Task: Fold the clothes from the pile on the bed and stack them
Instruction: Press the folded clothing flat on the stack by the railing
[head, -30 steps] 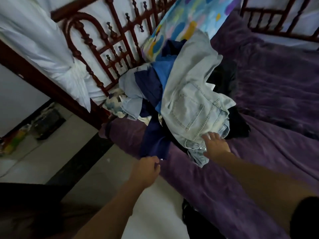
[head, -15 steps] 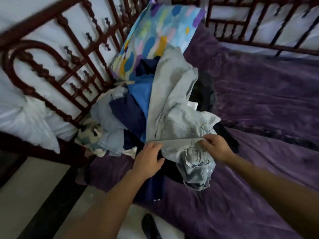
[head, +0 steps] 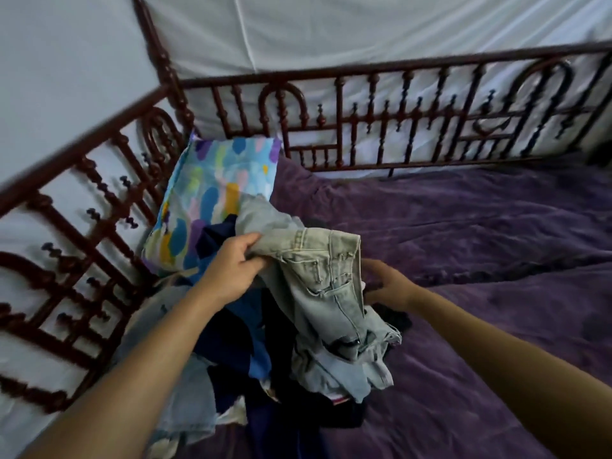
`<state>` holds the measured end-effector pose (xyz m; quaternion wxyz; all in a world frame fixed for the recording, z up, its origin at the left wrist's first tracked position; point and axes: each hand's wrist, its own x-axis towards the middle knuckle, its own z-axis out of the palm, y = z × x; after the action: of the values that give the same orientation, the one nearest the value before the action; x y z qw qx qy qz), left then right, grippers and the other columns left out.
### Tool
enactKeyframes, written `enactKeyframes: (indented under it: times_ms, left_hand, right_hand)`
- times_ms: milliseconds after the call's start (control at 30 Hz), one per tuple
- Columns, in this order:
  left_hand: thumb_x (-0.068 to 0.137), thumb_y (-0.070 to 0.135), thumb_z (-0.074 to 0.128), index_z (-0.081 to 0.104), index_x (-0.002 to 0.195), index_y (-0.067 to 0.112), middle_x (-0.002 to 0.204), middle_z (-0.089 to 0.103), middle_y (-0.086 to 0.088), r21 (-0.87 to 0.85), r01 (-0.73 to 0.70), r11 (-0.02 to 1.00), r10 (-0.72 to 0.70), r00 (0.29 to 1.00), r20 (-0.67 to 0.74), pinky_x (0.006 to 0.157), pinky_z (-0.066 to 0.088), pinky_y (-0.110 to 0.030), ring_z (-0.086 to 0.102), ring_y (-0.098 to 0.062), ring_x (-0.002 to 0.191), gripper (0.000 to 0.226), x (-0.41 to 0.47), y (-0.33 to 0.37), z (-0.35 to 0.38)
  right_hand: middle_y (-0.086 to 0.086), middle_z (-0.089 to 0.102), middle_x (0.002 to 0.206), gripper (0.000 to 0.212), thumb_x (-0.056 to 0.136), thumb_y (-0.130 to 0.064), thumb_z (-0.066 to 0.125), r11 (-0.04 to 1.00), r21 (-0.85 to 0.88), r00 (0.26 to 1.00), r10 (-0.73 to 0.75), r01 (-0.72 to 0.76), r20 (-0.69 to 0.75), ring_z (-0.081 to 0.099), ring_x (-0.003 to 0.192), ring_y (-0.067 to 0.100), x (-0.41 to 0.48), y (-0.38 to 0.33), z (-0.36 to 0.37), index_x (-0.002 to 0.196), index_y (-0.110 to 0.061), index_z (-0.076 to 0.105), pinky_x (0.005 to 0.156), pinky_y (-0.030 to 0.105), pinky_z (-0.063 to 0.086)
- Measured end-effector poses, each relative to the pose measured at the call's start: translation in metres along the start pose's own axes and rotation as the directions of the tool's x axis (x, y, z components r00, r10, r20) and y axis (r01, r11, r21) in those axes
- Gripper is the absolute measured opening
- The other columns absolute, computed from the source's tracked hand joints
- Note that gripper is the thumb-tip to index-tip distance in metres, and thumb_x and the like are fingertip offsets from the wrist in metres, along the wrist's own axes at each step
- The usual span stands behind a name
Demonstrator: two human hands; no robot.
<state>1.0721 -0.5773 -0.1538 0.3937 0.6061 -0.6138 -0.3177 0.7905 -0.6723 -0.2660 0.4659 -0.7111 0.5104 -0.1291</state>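
Purple bedspread: clothes pile; my left hand, fingers clamped on light jeans; my right hand behind them, grip unclear.

The jeans are pale, washed-out denim. The pile under them shows navy, bright blue and black. The pillow is light blue, blotched blue, purple, yellow, pink and green. Purple blanket, dark red-brown rail, white sheet behind it.

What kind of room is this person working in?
Most likely a bedroom: a turned dark-red bed frame, a purple blanket spread inside it, and a colourful pillow beside the pile of clothes.
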Motion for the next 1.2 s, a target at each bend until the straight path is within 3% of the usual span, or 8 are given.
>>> enactKeyframes:
  times_ms: [100,233,500,667,767,833,1033,1200]
  left_hand:
    - [0.084,-0.016,0.054,0.068,0.089,0.024,0.076,0.072,0.014,-0.101,-0.047,0.994,0.039,0.996,-0.081,0.060,0.050,-0.012,0.065,0.003,0.069,0.043,-0.013,0.003,-0.046]
    - [0.088,-0.007,0.054,0.067,0.095,0.017,0.096,0.070,-0.014,-0.077,-0.002,0.997,-0.016,0.973,-0.229,0.081,0.053,-0.043,0.066,-0.028,0.092,0.029,-0.024,-0.010,-0.094]
    - [0.074,-0.016,0.049,0.057,0.076,0.013,0.075,0.062,-0.004,0.258,0.031,0.966,0.008,0.989,-0.148,0.070,0.045,-0.035,0.058,-0.019,0.073,0.030,-0.034,-0.039,-0.111]
    - [0.081,0.008,0.048,0.064,0.090,0.003,0.086,0.068,-0.011,-0.319,0.101,0.943,-0.201,0.932,-0.302,0.071,0.048,-0.034,0.062,-0.023,0.081,0.019,0.002,-0.016,-0.116]
    - [0.080,0.014,0.051,0.061,0.096,0.001,0.093,0.067,-0.015,-0.243,0.046,0.969,-0.125,0.938,-0.323,0.069,0.044,-0.034,0.059,-0.022,0.082,0.023,0.024,0.001,-0.116]
    - [0.074,0.026,0.057,0.061,0.089,0.009,0.086,0.064,-0.007,-0.130,0.038,0.991,-0.071,0.962,-0.262,0.069,0.043,-0.031,0.058,-0.016,0.078,0.023,0.031,0.009,-0.107]
    - [0.078,-0.002,0.063,0.063,0.073,0.009,0.080,0.058,-0.003,0.114,-0.007,0.993,0.019,0.994,-0.105,0.065,0.039,-0.018,0.051,-0.011,0.073,0.012,0.031,-0.005,-0.080]
    - [0.078,-0.019,0.048,0.056,0.055,0.012,0.054,0.054,0.006,0.121,-0.091,0.988,0.086,0.995,0.041,0.056,0.036,-0.014,0.049,-0.004,0.058,0.038,0.018,0.013,-0.058]
  right_hand:
    - [0.010,0.051,0.132,0.078,0.076,-0.027,0.079,0.965,-0.227,0.990,0.143,-0.135,0.020,0.054,0.112,0.022,0.007,-0.001,0.042,0.143,-0.017,0.040,0.096,0.036,0.046]
    - [-0.002,0.051,0.072,0.025,0.089,-0.023,0.065,0.975,-0.146,0.969,0.192,-0.170,0.155,0.049,0.068,0.014,0.004,-0.030,0.104,0.069,-0.014,0.054,0.062,0.027,0.043]
    - [0.013,0.067,0.077,0.016,0.093,-0.018,0.057,0.767,0.629,0.937,0.300,-0.125,-0.179,0.062,0.067,0.025,-0.012,-0.088,0.066,0.089,-0.005,0.065,0.063,0.038,0.052]
    - [-0.015,0.066,0.096,0.077,0.053,-0.069,0.080,0.998,-0.057,0.972,-0.043,0.031,-0.230,0.065,0.084,0.007,-0.057,-0.116,-0.023,0.118,-0.037,0.056,0.072,0.030,0.051]
    - [-0.013,0.063,0.110,0.091,0.063,-0.080,0.057,0.636,-0.762,0.962,-0.118,-0.118,-0.247,0.065,0.098,0.022,-0.074,-0.095,-0.021,0.139,-0.055,0.014,0.068,0.034,0.038]
    - [-0.005,0.057,0.122,0.077,0.079,-0.062,0.054,0.492,-0.848,0.956,-0.096,-0.196,-0.277,0.063,0.103,0.028,-0.081,-0.069,-0.016,0.141,-0.046,0.011,0.069,0.036,0.036]
    - [0.013,0.067,0.099,0.011,0.083,-0.013,0.055,0.747,-0.366,0.759,0.272,-0.554,-0.592,0.064,0.090,0.031,-0.116,-0.006,-0.067,0.091,-0.011,0.062,0.069,0.034,0.047]
    - [0.017,0.062,0.075,0.036,0.087,0.008,0.037,0.907,0.411,0.629,0.372,-0.089,-0.683,0.060,0.057,0.025,-0.119,-0.012,-0.098,0.076,-0.012,0.065,0.051,0.032,0.055]
